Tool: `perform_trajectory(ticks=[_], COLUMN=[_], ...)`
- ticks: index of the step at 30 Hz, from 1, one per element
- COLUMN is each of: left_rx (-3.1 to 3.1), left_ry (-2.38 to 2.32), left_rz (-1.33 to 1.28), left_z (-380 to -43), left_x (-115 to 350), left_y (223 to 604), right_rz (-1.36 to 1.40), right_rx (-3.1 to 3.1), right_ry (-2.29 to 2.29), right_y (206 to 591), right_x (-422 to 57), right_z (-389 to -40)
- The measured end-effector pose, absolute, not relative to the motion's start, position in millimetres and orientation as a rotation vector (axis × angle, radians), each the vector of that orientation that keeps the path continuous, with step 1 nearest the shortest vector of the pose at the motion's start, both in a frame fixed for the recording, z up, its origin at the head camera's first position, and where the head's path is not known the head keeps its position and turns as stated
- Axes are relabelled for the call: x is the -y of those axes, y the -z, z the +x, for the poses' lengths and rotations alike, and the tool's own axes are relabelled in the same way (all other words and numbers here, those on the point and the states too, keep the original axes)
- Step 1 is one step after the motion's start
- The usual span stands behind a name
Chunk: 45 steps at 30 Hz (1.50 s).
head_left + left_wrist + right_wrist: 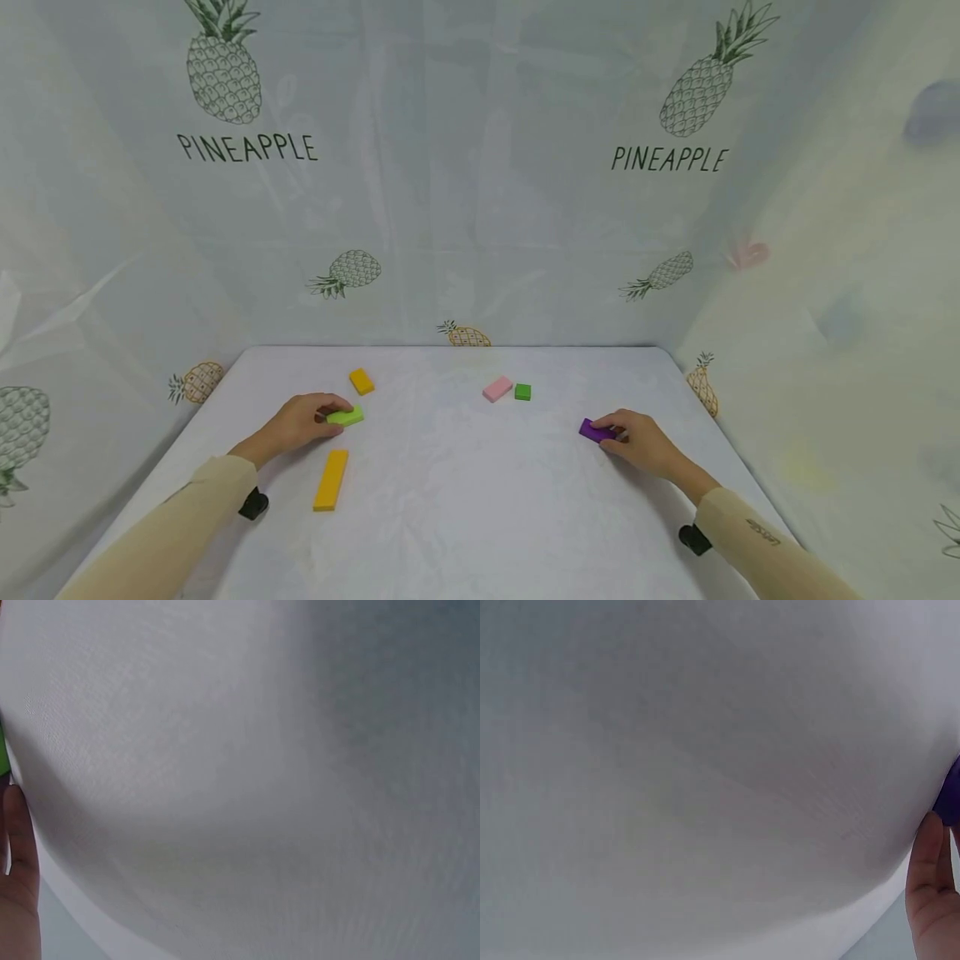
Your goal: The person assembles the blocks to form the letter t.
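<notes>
On the left of the table, my left hand [306,418] pinches a lime-green block [347,416] between thumb and fingers. A sliver of that block [3,754] shows at the edge of the left wrist view, just above the thumb. Over on the right, my right hand [637,439] grips a purple block [596,431] by its near end. The right wrist view catches only part of the purple block [949,796] beside the fingertips. A long orange-yellow block [331,480] lies nearer than the left hand, and a shorter orange-yellow block [362,382] lies beyond it.
A pink block [497,389] and a small green block [522,392] lie close together toward the back middle. The white-covered table [465,500] meets a pineapple-printed curtain [465,208] at its back edge, with more curtain along both sides.
</notes>
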<state>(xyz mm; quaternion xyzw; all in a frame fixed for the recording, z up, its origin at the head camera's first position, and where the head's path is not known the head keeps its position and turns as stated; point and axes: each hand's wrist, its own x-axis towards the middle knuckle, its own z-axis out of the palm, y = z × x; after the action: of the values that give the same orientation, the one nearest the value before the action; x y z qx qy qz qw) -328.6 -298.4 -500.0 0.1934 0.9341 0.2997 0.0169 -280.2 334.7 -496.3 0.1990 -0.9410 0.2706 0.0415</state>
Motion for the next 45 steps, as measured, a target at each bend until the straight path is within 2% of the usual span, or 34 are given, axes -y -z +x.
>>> perform_trajectory(ticks=[45], left_rx=[-2.93], left_ry=[-0.895], left_rz=[0.613], left_z=[-328.1], left_x=[297.4], left_y=[499.1], right_rz=[0.547], right_rx=[2.907], right_ry=[-0.795], right_y=[493.8], right_x=[-331.6], right_z=[-281.7])
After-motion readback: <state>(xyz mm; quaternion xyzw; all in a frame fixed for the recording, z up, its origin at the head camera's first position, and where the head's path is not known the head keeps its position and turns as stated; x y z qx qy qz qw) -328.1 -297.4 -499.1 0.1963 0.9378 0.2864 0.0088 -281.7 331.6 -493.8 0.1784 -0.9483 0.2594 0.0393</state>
